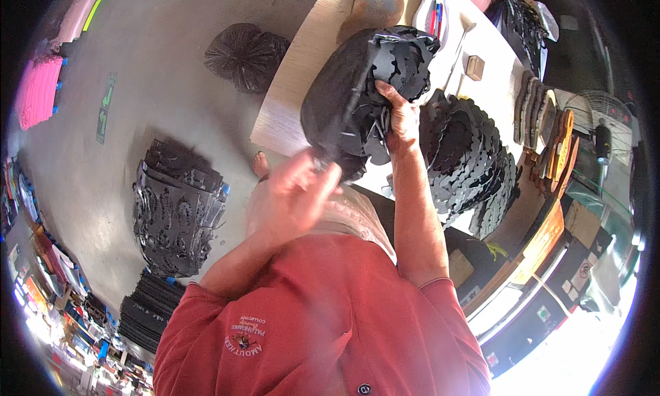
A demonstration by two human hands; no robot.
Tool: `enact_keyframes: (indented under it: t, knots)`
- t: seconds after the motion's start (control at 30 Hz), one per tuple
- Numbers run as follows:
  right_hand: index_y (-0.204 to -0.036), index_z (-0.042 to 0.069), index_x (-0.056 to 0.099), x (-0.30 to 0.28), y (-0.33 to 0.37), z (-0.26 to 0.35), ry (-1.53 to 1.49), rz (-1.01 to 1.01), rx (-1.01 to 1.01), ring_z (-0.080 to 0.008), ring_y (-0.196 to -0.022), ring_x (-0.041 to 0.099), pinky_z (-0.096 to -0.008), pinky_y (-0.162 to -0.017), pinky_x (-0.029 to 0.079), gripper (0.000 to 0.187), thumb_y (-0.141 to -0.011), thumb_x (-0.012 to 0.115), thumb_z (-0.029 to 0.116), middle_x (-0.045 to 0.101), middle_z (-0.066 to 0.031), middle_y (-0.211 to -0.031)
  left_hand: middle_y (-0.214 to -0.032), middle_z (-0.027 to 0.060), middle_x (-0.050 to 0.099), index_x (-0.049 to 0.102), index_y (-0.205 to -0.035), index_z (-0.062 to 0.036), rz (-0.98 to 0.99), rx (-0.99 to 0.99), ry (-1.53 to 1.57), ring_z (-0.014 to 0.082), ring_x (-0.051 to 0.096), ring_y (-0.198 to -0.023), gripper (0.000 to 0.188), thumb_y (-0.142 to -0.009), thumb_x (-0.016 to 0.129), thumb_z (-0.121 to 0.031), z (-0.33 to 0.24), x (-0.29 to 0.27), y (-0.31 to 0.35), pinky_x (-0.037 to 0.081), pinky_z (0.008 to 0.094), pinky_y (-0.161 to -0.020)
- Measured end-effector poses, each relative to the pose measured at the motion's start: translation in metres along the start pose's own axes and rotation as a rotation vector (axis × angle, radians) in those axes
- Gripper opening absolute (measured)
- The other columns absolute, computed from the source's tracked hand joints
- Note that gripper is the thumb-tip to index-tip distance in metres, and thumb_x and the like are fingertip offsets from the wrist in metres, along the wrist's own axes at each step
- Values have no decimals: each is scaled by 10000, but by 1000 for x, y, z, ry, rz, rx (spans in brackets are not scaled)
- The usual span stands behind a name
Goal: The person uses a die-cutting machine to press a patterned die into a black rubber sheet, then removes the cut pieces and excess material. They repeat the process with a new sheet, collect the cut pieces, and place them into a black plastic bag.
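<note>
On the pale worktable lies a bulky bundle of thin black pieces (402, 59) with wavy cut edges. Its left side is a smooth, dark, rounded surface, and I cannot tell if that is a bag or a sheet. My right hand (402, 121) grips the bundle's near right side, thumb on top and the other fingers mostly hidden. Close to the bundle's near left edge is my left hand (299, 193), raised and smeared by motion, so what its fingers do is unclear. Right of my right forearm, a fanned heap of similar black pieces (467, 155) covers the table's edge.
A knotted black plastic bag (244, 56) sits on the floor beyond the table (285, 107). Black cut sheets (179, 210) are stacked at my left. Pens (436, 19), a small wooden block (474, 67) and a rusty brown plate (371, 11) lie on the table; wooden boards (562, 148) stand right.
</note>
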State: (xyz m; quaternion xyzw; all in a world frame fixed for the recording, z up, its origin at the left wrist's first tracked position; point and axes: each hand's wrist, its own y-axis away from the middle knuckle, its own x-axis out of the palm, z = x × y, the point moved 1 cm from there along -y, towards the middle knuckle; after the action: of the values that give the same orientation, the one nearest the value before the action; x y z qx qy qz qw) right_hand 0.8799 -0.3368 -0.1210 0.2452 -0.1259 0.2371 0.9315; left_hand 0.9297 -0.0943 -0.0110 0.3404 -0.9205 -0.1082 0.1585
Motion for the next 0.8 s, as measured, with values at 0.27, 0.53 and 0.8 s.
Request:
enact_keyframes:
  t: [0.27,0.53,0.8]
  knots:
    - [-1069,2,733,-17,17,-13,246,148,-195,-163,-787,674,-335,-712,564,329,-954,694,308,737,-54,-939,-780,18,693,722,-962,-28,471,-97,-289,61,587,-692,216,-1038,681,-226,-1,31,-2,459,285,-599]
    - [-1305,8,673,13,17,-1,406,-147,124,-278,-1022,724,-393,-943,590,651,-707,923,63,751,-121,-1186,-948,122,776,728,-1112,-15,27,45,-735,175,743,-867,360,-1013,717,-361,-25,-27,-115,585,324,-776]
    - [-1330,-39,586,22,36,7,820,-166,112,-323,-1084,708,-408,-1001,546,707,-755,892,237,733,-207,-1197,-1187,179,739,728,-1259,-116,28,157,-991,286,736,-1065,387,-984,710,-388,-21,25,-258,567,411,-927]
